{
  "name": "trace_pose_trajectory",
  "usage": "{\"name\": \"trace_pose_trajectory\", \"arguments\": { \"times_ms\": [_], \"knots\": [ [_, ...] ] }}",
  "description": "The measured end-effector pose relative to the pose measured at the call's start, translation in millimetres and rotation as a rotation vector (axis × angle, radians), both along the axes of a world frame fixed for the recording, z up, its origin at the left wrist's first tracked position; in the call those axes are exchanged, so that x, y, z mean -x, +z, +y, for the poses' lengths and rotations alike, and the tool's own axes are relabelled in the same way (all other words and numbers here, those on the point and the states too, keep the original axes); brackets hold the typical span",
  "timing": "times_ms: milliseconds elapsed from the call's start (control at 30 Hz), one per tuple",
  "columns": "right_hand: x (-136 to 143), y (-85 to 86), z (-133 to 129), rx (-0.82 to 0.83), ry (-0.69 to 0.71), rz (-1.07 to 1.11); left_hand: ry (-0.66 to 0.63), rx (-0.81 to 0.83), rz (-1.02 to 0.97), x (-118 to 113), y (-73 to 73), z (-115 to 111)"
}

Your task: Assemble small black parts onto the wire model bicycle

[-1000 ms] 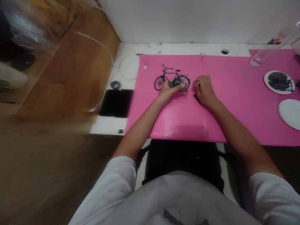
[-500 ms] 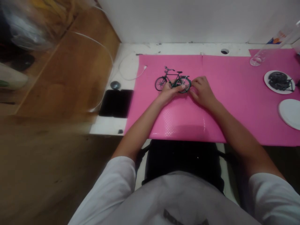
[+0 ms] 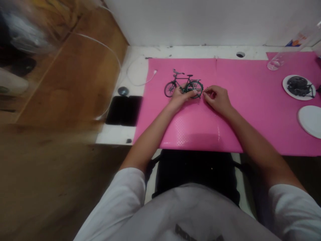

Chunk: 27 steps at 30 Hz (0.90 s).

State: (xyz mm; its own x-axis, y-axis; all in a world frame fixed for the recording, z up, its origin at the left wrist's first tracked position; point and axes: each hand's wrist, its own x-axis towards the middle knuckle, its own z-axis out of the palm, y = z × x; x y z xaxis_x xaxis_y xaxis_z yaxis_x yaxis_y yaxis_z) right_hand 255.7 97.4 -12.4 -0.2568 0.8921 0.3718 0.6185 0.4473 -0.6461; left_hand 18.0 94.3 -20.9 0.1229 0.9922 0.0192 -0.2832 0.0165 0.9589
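A small dark model bicycle (image 3: 170, 89) is held upright over the pink mat (image 3: 250, 100), its handlebar to the left and its rear wheel to the right. My left hand (image 3: 181, 97) grips it from below, the thumb lying across the rear wheel and the other fingers behind the frame. Just right of the rear wheel is my right hand (image 3: 217, 97), its thumb and index finger pinched close to the tyre. Whatever lies between those fingertips is too small to make out.
On the right are a plate (image 3: 285, 87) of dark parts, a white plate (image 3: 310, 121) and a clear cylinder (image 3: 274, 64). A black flat object (image 3: 124, 111), a small round object (image 3: 123, 91) and a white cable (image 3: 150, 79) are on the left.
My right hand has drawn its fingers into a pinch and its knuckles have shifted slightly right. The bicycle has moved slightly to the left in my left hand's grip.
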Motion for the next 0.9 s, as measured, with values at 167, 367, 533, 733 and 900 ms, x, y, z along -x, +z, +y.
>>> {"name": "trace_pose_trajectory", "arguments": {
  "times_ms": [167,367,533,733,900],
  "knots": [
    [4,-5.5,3,0.014,-0.028,0.169,0.1,-0.065,0.144,-1,-2.0,4],
    [2,-9.7,9,0.018,-0.027,0.211,0.109,-0.054,0.172,-3,-2.2,5],
    [2,-10.8,10,-0.002,-0.058,0.258,0.09,-0.071,0.194,-2,-6.2,6],
    [3,-10.0,9,0.027,-0.063,0.262,0.076,-0.082,0.189,-1,-6.2,5],
    [3,-11.9,9,0.016,-0.077,0.257,0.07,-0.083,0.195,-1,-5.0,4]
  ]
}}
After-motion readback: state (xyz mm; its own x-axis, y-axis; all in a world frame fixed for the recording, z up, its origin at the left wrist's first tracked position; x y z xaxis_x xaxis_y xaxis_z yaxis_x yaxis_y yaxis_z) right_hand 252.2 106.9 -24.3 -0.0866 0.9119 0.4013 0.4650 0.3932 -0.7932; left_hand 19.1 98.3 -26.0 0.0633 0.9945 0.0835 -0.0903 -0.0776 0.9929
